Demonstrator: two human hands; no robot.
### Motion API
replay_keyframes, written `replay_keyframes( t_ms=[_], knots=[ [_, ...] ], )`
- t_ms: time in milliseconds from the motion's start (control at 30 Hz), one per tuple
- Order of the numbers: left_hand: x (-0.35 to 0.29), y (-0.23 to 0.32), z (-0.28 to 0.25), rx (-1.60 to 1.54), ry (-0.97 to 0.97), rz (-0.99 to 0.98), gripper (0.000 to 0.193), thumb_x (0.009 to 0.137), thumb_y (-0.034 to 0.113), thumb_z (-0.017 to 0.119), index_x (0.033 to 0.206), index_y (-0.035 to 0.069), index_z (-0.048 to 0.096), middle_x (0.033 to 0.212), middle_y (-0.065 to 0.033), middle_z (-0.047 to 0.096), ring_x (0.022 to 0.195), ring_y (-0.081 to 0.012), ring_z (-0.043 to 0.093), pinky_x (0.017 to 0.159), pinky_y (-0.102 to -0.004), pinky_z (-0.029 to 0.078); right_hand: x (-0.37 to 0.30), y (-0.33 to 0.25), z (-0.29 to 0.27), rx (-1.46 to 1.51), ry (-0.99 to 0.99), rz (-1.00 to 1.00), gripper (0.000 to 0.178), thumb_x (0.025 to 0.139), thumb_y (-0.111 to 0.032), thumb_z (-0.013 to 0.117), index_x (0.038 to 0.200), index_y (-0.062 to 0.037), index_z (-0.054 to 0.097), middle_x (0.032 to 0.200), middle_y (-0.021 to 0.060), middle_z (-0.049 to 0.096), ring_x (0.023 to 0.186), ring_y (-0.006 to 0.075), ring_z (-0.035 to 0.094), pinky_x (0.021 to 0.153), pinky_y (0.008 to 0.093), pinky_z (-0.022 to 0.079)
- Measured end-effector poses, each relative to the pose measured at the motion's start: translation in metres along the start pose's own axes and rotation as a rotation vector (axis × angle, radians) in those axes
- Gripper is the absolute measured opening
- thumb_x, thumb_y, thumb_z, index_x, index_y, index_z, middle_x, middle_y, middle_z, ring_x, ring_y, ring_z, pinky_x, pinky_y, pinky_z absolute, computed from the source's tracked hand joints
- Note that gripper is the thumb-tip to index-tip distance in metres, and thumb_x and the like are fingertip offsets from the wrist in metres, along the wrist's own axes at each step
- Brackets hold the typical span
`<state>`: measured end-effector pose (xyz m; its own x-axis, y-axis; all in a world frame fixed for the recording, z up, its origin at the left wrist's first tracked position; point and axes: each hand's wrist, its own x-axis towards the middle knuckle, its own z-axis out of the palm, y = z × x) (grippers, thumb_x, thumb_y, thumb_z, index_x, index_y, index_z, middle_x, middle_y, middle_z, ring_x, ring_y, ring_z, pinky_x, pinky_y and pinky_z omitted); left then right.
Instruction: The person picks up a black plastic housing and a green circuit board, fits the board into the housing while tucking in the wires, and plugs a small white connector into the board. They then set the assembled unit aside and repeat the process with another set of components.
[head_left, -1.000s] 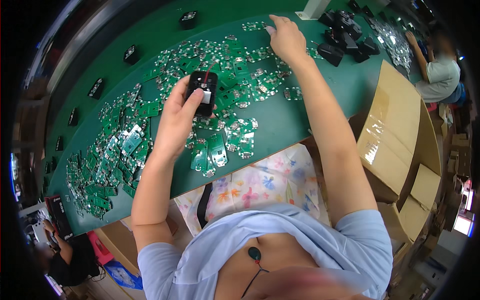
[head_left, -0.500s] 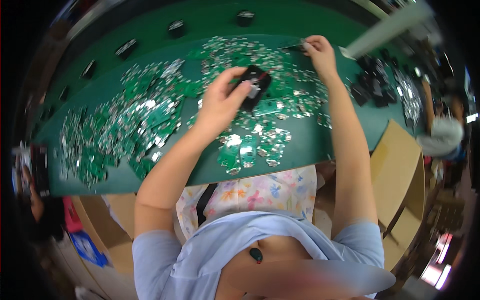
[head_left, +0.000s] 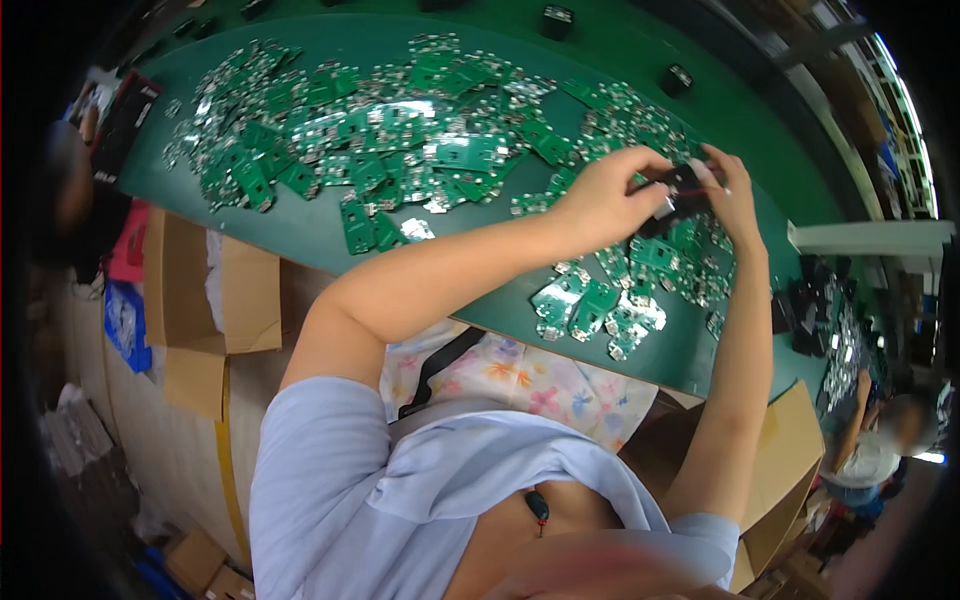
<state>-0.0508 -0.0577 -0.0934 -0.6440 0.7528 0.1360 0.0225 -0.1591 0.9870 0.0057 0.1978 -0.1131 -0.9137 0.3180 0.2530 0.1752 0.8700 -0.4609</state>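
My left hand (head_left: 605, 198) is closed around a small black plastic case (head_left: 660, 218), its thumb on a silvery part inside. A thin red wire shows across the case. My right hand (head_left: 735, 198) meets the case from the other side, with thumb and fingers bent at its edge. Whether those fingertips also pinch a small part is hidden. Below and around both hands lie loose green circuit boards (head_left: 465, 152) with silver connectors, spread in heaps over the green tabletop (head_left: 300, 222). A few boards (head_left: 592, 308) sit apart near the front edge.
More black cases (head_left: 805, 305) are piled at the right, beside a white bar (head_left: 870, 238). Small black blocks (head_left: 676, 80) stand along the far side. Open cardboard boxes (head_left: 252, 300) flank me below the table edge. Another person (head_left: 868, 455) is at the far right.
The view has turned, shifting the table. My right hand has come back from the far side of the boards to the black case, which my left hand still holds.
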Motion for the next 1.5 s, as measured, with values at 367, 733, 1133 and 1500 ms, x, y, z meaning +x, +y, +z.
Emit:
replay_keyframes(
  t_ms=[367, 733, 1133, 1500],
  knots=[
    [0.015, 0.012, -0.023, -0.311, 0.228, 0.017, 0.025, 0.094, 0.015, 0.051, 0.112, -0.001, 0.05, 0.095, -0.0094, 0.061, 0.081, -0.019, 0.065, 0.068, -0.0289, 0.053, 0.0, -0.028, 0.003, -0.102, 0.024, 0.078, 0.038, 0.078, -0.03, 0.069, 0.11, -0.0099, 0.062, 0.11, 0.0066, 0.057, 0.104, 0.023, 0.054, 0.087, 0.0355, 0.046],
    [0.011, 0.01, -0.021, -0.245, 0.165, -0.059, 0.026, 0.093, 0.014, 0.051, 0.113, -0.001, 0.05, 0.094, -0.0088, 0.061, 0.077, -0.017, 0.064, 0.065, -0.0286, 0.053, 0.003, -0.043, 0.0, -0.064, 0.192, 0.127, 0.022, 0.082, -0.019, 0.063, 0.1, -0.0057, 0.066, 0.089, 0.0084, 0.06, 0.084, 0.0261, 0.059, 0.077, 0.036, 0.049],
    [0.002, 0.012, -0.015, -0.075, -0.091, -0.075, 0.026, 0.085, 0.009, 0.062, 0.109, 0.0, 0.06, 0.097, -0.0069, 0.061, 0.078, -0.0152, 0.061, 0.072, -0.0252, 0.049, -0.042, -0.127, -0.026, 0.703, 0.083, 0.106, 0.024, 0.092, -0.01, 0.053, 0.115, -0.0032, 0.057, 0.093, 0.0034, 0.06, 0.08, 0.0112, 0.058, 0.069, 0.0221, 0.048],
    [-0.003, 0.01, -0.008, -0.219, 0.036, -0.062, 0.026, 0.088, 0.012, 0.06, 0.11, 0.0, 0.059, 0.091, -0.0049, 0.063, 0.075, -0.0109, 0.059, 0.065, -0.0236, 0.048, -0.078, -0.132, 0.005, 1.05, 0.204, 0.291, 0.023, 0.092, -0.011, 0.053, 0.111, 0.0021, 0.052, 0.087, 0.0067, 0.06, 0.075, 0.0136, 0.06, 0.063, 0.0242, 0.05]
  ],
)
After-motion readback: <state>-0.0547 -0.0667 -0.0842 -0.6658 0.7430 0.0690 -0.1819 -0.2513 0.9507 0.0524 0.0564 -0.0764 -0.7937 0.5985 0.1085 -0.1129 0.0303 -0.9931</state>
